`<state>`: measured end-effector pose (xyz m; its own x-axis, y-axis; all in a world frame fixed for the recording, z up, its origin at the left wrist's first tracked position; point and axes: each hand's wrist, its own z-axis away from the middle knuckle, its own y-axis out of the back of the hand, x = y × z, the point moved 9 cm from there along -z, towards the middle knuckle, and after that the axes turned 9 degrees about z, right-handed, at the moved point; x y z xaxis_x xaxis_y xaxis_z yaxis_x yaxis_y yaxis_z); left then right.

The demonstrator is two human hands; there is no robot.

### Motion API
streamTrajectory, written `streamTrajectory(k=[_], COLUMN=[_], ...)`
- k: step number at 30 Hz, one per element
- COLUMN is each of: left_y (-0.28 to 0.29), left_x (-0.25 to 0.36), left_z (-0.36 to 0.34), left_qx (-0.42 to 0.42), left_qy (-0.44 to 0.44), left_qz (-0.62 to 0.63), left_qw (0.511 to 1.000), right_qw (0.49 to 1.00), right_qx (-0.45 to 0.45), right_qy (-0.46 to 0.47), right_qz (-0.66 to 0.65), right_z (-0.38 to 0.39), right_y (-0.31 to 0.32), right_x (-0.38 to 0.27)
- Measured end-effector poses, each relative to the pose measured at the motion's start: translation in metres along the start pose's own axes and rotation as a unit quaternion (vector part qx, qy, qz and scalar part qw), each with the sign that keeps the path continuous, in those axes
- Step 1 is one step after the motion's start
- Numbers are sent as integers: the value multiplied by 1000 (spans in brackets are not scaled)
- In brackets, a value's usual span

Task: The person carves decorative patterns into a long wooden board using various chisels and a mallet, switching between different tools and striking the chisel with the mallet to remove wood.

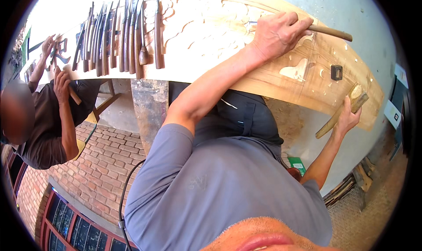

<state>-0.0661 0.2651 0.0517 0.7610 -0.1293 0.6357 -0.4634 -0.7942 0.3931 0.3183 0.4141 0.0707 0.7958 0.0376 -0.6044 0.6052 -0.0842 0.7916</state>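
Grey shirt (pixel 246 180), curl-carved wood (pixel 206 42), worn mallet (pixel 332 123)

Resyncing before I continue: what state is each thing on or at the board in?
Left hand: closed
Right hand: closed
Chisel: held in left hand, blade pointing left
Wooden mallet: held in right hand, tilted
Board: partly carved
Chisel row: lying side by side
Dark block: resting on board
Wood chips: scattered
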Motion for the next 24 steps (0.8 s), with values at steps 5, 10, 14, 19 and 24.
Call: streamTrajectory(k=[5, 10, 14, 19, 24], left_y=[-4, -3, -3, -3, -3], left_x=[-22, -29, -32, -35, -37], left_z=[-1, -3, -2, -4, -1], left_qx=[8, 6, -3, 18, 16], left_qy=[48, 97, 104, 124, 125], left_qz=[28, 50, 50, 65, 60], left_qw=[998, 994, 993, 990, 990], right_qw=[999, 999, 997, 995, 953], right_qx=[-26, -42, -51, -31, -109], right_qy=[16, 19, 65, 90, 215], right_qz=[-21, -14, 5, 3, 182], right_z=[-11, -25, -45, -91, -94], right_y=[-20, -37, -49, -54, -105], right_x=[-12, -41, -66, -105, -169])
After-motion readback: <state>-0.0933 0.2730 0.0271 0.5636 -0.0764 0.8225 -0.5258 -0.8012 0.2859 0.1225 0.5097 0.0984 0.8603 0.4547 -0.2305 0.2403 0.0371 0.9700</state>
